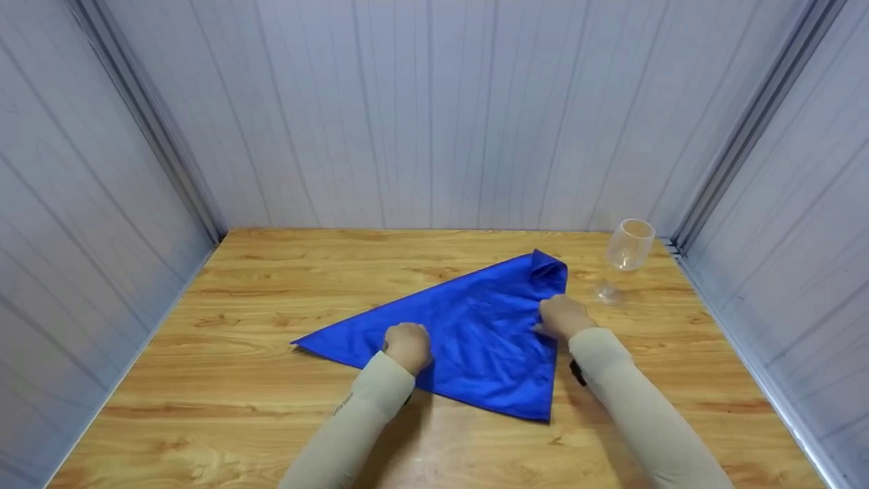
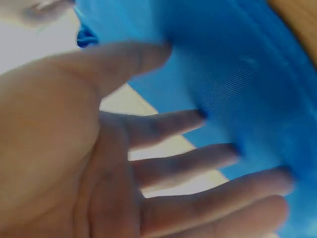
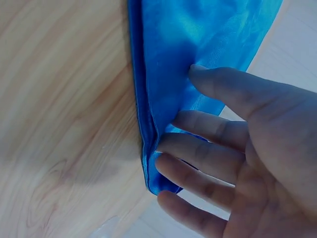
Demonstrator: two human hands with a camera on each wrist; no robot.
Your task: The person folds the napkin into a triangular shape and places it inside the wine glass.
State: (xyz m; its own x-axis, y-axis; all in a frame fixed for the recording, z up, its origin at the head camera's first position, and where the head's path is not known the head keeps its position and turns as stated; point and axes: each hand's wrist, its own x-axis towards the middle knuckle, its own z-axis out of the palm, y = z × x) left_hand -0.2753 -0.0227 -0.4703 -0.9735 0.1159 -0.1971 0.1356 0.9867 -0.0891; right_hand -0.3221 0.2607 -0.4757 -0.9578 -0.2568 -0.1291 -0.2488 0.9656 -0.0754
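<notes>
A blue satiny cloth (image 1: 489, 326), folded into a rough triangle, lies on the wooden table, with one long point to the left and a curled-over corner at the upper right. On its lower left part rests my left hand (image 1: 407, 346); the left wrist view shows the fingers (image 2: 173, 124) extended and spread, their tips touching the fabric. My right hand (image 1: 563, 316) is at the cloth's right edge. Seen from the right wrist, its fingers (image 3: 198, 148) are slightly bent and touch the folded, layered edge, with the thumb apart from them. Neither hand grips the cloth.
A clear stemmed glass (image 1: 631, 246) stands upright at the back right, beyond my right hand. The wooden table (image 1: 224, 407) is enclosed by pale panelled walls (image 1: 434, 115) at the back and both sides.
</notes>
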